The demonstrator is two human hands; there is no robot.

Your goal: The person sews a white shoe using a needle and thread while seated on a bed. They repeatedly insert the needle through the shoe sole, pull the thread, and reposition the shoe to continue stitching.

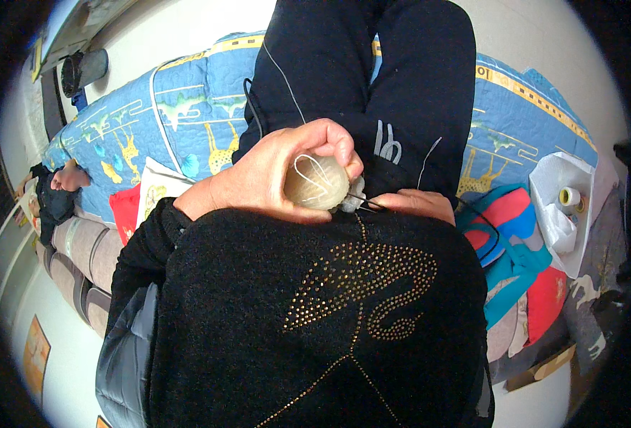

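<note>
My left hand [265,178] is curled round a pale, translucent, cup-like piece [314,187], its opening facing up. A loop of white thread [309,168] lies across that opening. Close beside it on the right, my right hand [416,205] has its fingers closed on a thin dark rod [369,202], whose far end reaches a small whitish lump [352,200] at the piece's side. Exactly what this lump is, I cannot tell. One white thread [284,77] runs up over my left thigh; another thread end [429,160] rises above my right hand.
I sit on a sofa with a blue patterned quilt [108,135]. At right, a white tray [540,178] holds thread spools [568,196], beside a teal and pink cloth bundle [508,257]. Another person [55,200] is at the far left. A dark bin [83,70] stands beyond.
</note>
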